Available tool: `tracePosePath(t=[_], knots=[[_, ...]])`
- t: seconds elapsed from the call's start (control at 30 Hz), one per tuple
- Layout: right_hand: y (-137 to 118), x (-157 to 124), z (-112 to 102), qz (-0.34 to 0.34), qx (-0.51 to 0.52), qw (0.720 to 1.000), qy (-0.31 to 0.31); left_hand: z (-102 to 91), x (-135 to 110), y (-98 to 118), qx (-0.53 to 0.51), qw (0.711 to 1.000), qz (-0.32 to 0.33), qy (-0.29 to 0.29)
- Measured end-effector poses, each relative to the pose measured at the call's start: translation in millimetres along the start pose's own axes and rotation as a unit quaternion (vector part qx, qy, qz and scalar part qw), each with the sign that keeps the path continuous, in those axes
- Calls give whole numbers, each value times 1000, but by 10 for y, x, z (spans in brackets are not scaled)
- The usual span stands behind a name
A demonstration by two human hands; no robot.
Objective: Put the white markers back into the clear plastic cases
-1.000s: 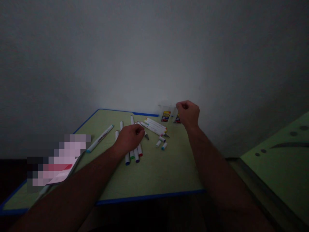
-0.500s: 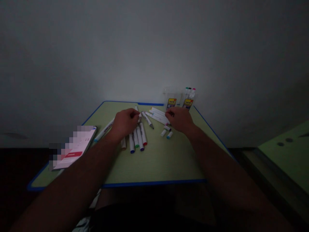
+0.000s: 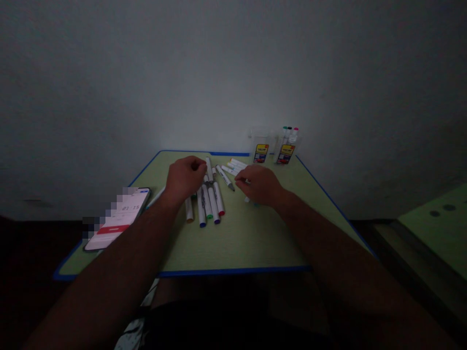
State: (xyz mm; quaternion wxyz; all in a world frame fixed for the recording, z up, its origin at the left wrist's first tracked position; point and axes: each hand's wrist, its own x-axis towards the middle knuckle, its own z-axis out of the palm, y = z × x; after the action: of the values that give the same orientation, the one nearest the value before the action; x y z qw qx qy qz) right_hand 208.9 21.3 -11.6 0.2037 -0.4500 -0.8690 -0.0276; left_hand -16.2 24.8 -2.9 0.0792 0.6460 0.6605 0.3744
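Observation:
My left hand (image 3: 185, 179) hovers at the left of the marker pile, its fingers curled together beside a white marker (image 3: 209, 167); whatever they pinch, if anything, is hidden. Below it, several white markers (image 3: 207, 201) with coloured ends lie side by side, pointing toward me. My right hand (image 3: 260, 183) is closed, thumb and forefinger close together, and I cannot make out anything in them. Just left of its fingertips lies a marker with a grey tip (image 3: 225, 178). Under this hand a small white cap (image 3: 247, 199) shows in part. Behind it, more white markers (image 3: 236, 164) lie slanted.
Two clear cases with yellow labels stand at the back: one case (image 3: 260, 153) at left, and another case (image 3: 285, 154) holding several markers. A phone (image 3: 120, 218) lies at the left of the green, blue-edged table (image 3: 233, 248). A wall (image 3: 219, 73) rises behind.
My right hand has moved left and toward me, now covering most of the small caps. My left hand has shifted slightly left, away from the pile. The view has tilted a little.

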Motion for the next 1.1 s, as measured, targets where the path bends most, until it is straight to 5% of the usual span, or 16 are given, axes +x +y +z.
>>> tracePosePath(t=[0.17,0.47,1.1], knots=[[-215,-38,55,-122,23,991,-41,-7,-6,23,-3,1000,-1,5],[-287,-55,126,-168,21,979,-116,7,-4,14,9,1000,7,3],[-323,-54,43,35,-24,985,-165,17,-34,32,-8,1000,11,7]])
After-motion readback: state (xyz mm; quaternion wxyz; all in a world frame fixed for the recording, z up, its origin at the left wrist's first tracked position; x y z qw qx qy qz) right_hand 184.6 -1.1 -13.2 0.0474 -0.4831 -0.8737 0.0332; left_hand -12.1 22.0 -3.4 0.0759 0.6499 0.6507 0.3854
